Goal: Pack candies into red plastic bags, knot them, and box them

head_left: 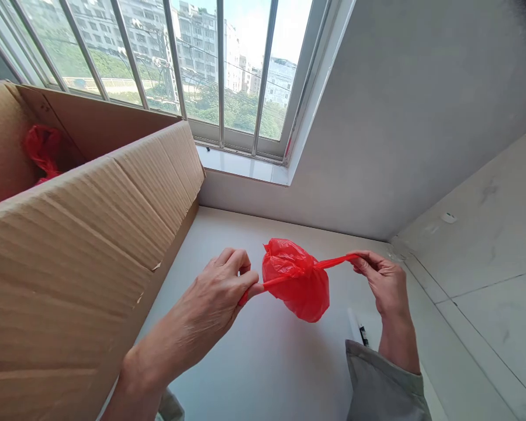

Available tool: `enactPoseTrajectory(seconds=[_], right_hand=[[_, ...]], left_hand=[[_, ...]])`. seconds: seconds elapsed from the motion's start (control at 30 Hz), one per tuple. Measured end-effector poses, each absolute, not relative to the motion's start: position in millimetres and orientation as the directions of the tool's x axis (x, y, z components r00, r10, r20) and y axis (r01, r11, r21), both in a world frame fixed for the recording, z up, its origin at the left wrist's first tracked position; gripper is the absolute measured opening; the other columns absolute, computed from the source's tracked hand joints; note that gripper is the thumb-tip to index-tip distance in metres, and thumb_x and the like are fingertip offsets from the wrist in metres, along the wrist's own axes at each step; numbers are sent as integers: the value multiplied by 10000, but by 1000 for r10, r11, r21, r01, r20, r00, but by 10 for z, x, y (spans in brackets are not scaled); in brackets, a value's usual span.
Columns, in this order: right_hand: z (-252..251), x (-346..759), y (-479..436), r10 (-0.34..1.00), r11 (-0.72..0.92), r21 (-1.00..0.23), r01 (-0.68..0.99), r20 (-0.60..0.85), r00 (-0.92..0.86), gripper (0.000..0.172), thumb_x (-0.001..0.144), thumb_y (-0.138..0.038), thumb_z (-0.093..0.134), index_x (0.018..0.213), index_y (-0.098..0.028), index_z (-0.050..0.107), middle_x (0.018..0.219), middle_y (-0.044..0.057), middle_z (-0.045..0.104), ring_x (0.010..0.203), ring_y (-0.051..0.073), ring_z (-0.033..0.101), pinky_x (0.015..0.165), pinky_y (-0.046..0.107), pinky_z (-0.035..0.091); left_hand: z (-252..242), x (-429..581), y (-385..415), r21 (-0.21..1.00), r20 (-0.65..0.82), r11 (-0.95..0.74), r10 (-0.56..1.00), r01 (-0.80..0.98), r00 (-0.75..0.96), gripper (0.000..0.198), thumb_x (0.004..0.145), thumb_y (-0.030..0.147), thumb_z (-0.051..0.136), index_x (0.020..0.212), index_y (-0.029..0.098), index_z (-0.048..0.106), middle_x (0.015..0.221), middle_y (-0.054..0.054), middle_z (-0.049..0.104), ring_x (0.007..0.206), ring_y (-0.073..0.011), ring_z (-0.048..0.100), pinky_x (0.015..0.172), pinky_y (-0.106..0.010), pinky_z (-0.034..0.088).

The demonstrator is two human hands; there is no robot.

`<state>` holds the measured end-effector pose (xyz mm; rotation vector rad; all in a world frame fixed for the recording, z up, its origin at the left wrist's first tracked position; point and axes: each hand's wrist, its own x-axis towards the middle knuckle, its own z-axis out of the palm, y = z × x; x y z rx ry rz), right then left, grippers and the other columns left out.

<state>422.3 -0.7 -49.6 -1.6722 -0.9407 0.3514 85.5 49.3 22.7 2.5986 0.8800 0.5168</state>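
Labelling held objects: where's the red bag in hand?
Head view, just right of centre: the red bag is held between the left hand and right hand, over the white tabletop.

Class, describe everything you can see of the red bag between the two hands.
The red bag looks like thin, crinkled plastic, bulging into a rounded bundle, its contents hidden. Two narrow strips run from its gathered neck, pulled out sideways: the left hand holds one, the right hand the other. It is over the white table; whether it touches is unclear.

Metal bars (221, 73) cross a window (201, 82) — buildings (201, 44) and trees (239, 114) beyond — beside a grey wall (377, 117).
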Motion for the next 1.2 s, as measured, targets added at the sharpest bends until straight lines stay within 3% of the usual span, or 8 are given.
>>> enactPoseTrajectory(seconds=[0.2, 0.37, 0.53, 0.77, 0.97, 1.2], right_hand=[[-459, 4169, -4, 715, -62, -901, 429, 260, 649, 343, 733, -493, 699, 884, -194, 774, 852, 55, 720, 722, 181, 597, 717, 334, 522], [-421, 3943, 83, 836, -144, -824, 547, 194, 513, 253, 796, -382, 569, 814, -197, 740, 783, 45, 715, 732, 191, 631, 711, 306, 493], [-387, 3846, 97, 903, -218, -699, 681, 121, 413, 241, 818, -335, 514, 778, -219, 721, 779, 31, 736, 730, 189, 649, 660, 280, 447], [-352, 3864, 53, 893, -238, -674, 699, 131, 430, 262, 830, -363, 495, 799, -223, 714, 805, 28, 736, 690, 173, 616, 644, 274, 424], [-386, 3842, 71, 978, -167, -635, 754, -13, 206, 250, 831, -325, 481, 774, -230, 705, 751, 15, 706, 715, 179, 601, 645, 282, 397], [-378, 3848, 63, 980, -146, -627, 765, 13, 198, 287, 844, -359, 483, 770, -223, 726, 716, 26, 698, 650, 173, 571, 589, 279, 384]], left_hand=[[195, 817, 503, 471, 146, -702, 659, 534, 738, 370, 1060, 373, 264, 785, 209, 450, 902, 2, 427, 774, -149, 416, 666, -277, 372], [70, 771, 521, 530, 16, -601, 713, 598, 701, 352, 1030, 312, 338, 697, 199, 345, 788, 24, 378, 716, -134, 406, 612, -249, 328], [28, 760, 514, 493, -129, -520, 749, 698, 650, 257, 948, 143, 317, 702, 203, 273, 770, 30, 368, 644, -136, 337, 571, -271, 255], [49, 813, 444, 509, -107, -582, 689, 634, 717, 264, 975, 178, 314, 712, 204, 307, 774, 30, 411, 679, -145, 368, 591, -288, 243], [57, 800, 457, 498, -83, -578, 710, 646, 700, 247, 929, 127, 351, 694, 202, 356, 744, 27, 424, 635, -138, 381, 566, -287, 251], [-16, 792, 487, 583, -2, -591, 685, 557, 728, 238, 907, 132, 397, 682, 208, 423, 714, 28, 414, 582, -132, 368, 525, -285, 245]])
